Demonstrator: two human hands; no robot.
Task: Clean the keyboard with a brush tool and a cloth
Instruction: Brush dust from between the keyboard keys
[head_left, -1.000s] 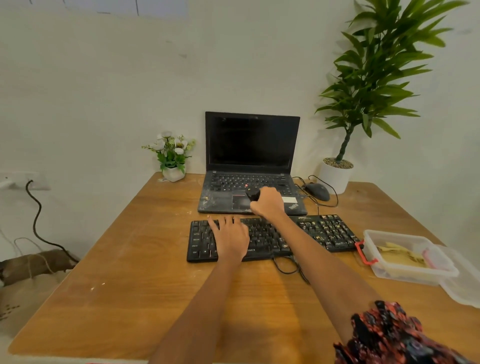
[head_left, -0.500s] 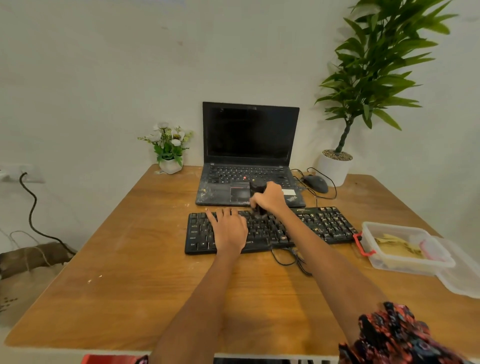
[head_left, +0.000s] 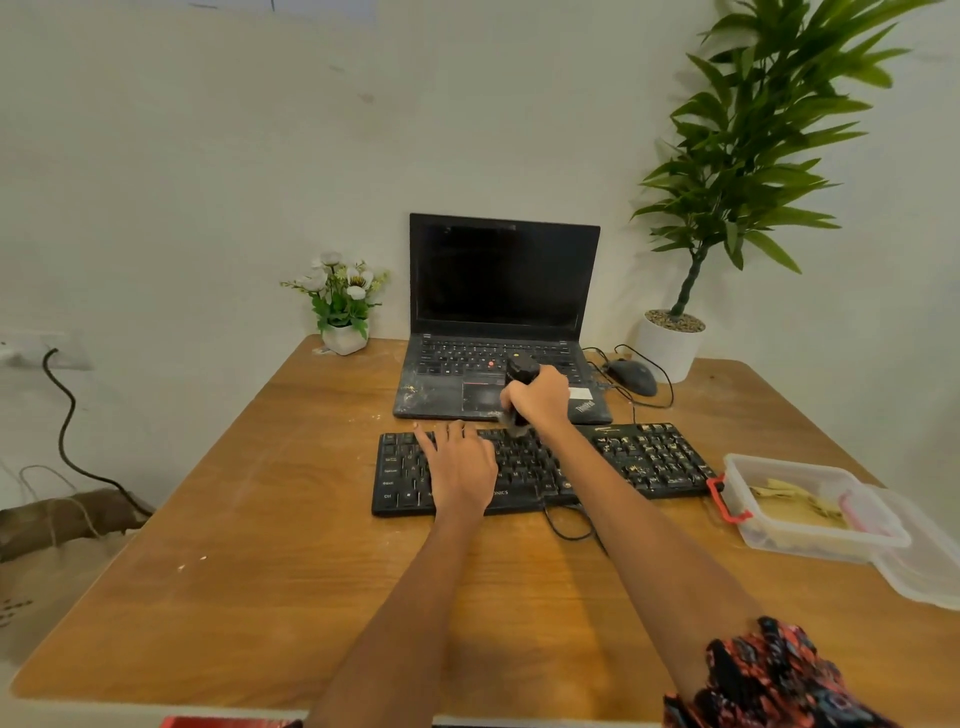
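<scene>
A black keyboard (head_left: 644, 460) lies across the middle of the wooden table (head_left: 270, 551), with pale crumbs on its right keys. My left hand (head_left: 460, 467) rests flat on the left half of the keys, fingers straight. My right hand (head_left: 540, 400) grips a black brush tool (head_left: 521, 370) upright, its lower end touching the keyboard's top row near the middle. A yellowish cloth (head_left: 789, 499) lies inside a clear plastic box (head_left: 810, 540) at the right.
A dusty open laptop (head_left: 498, 322) stands just behind the keyboard. A black mouse (head_left: 631, 376) and cables lie to its right, near a tall potted plant (head_left: 675, 343). A small flower pot (head_left: 343, 338) sits at the back left. The box lid (head_left: 930, 566) lies at the right edge.
My right hand with the brush has stayed at the keyboard's top row, shifting only slightly. My left hand stays flat on the keys. The camera view has shifted a little.
</scene>
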